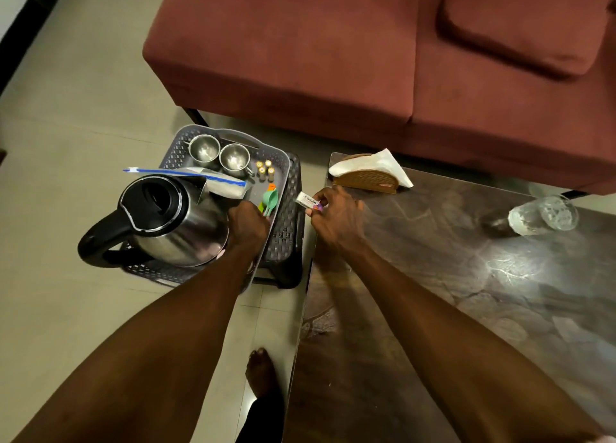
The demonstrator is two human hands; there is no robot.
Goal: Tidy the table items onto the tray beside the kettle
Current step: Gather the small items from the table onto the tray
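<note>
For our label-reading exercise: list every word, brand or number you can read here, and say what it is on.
"camlin": on the small white box held in the right hand.
Red mark on the napkin holder: too small to read.
Kettle, cups and batteries: no readable text.

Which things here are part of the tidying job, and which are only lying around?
Part of the job:
- grey tray
- kettle
- small white box gripped by right hand
- plastic spoons near left hand
- batteries, two steel cups, already on the tray

Only lying around:
- sofa
- napkin holder
- glass
</note>
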